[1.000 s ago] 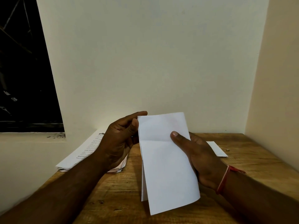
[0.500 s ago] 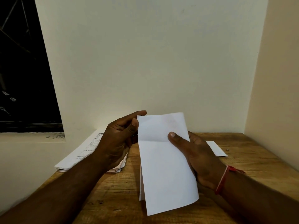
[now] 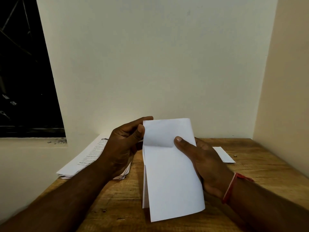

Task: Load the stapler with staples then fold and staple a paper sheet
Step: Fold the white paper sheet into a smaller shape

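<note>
A folded white paper sheet (image 3: 170, 171) stands upright above the wooden table (image 3: 260, 171), folded lengthwise with a faint crosswise crease near its top. My right hand (image 3: 200, 158) holds its right edge, thumb pressed on the front face and fingers behind. My left hand (image 3: 123, 144) is at the top left corner, thumb against the sheet's left edge and index finger reaching behind the top. No stapler or staples are in sight.
A stack of printed papers (image 3: 83, 158) lies at the table's back left, partly under my left arm. A small white paper strip (image 3: 224, 154) lies at the back right, with a tiny object (image 3: 235, 155) beside it. Walls close in behind and right.
My right thumb has slid slightly up and left on the sheet. The sheet and my left hand have barely moved.
</note>
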Tool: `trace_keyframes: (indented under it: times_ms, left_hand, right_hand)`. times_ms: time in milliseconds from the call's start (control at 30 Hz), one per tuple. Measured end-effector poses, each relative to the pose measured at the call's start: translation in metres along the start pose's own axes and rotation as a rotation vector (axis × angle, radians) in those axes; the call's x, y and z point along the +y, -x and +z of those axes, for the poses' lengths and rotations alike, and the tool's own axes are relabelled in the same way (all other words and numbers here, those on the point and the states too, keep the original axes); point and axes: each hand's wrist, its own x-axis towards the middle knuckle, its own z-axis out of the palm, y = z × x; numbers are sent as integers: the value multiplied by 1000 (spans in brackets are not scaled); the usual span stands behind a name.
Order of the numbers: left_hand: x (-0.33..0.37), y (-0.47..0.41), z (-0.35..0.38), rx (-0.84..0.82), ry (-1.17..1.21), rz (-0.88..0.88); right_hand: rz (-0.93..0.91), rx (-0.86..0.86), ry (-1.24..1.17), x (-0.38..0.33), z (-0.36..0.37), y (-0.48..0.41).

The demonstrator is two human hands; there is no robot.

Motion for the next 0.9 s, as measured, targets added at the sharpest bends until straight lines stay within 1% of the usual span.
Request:
trace_keyframes:
  times_ms: [200,400,633,900]
  left_hand:
    - [3,-1,-2,6,-6,14]
    - [1,-3,-4,9,-16,8]
    - [3,-1,2,48,16,-17]
    - [-1,-2,-1,30,-4,-18]
  right_hand:
    - [57,-22,-4,-3,-1,1]
    - [63,-39,-13,-5,-1,1]
    - [44,-46,-9,-1,-3,-1]
    - [6,-19,6,2,-3,-3]
